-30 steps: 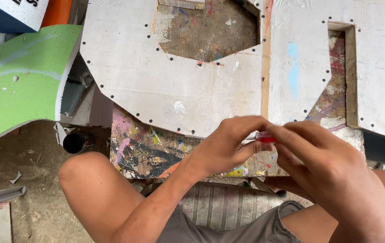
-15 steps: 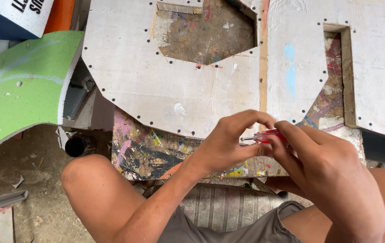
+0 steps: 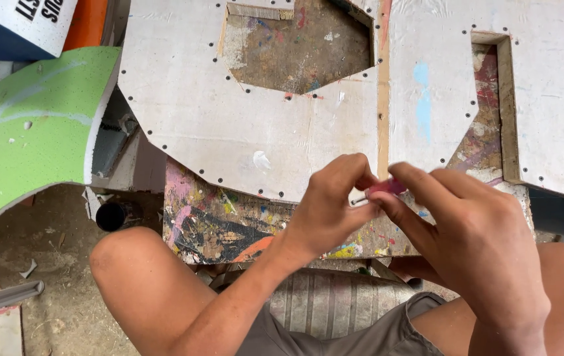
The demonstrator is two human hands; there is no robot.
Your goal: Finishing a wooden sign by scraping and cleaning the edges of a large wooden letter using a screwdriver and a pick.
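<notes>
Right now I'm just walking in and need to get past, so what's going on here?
A seated person holds a small red-handled tool between both hands: the left hand pinches its metal tip, the right hand grips the handle. This happens over a paint-splattered board, with white panels edged in small holes beyond.

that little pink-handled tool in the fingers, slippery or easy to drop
Probably light: the pink-handled tool sits pinched between fingertips of the left hand and right hand. Its handle looks smooth and rounded, so it may slip or roll if set down.
</notes>
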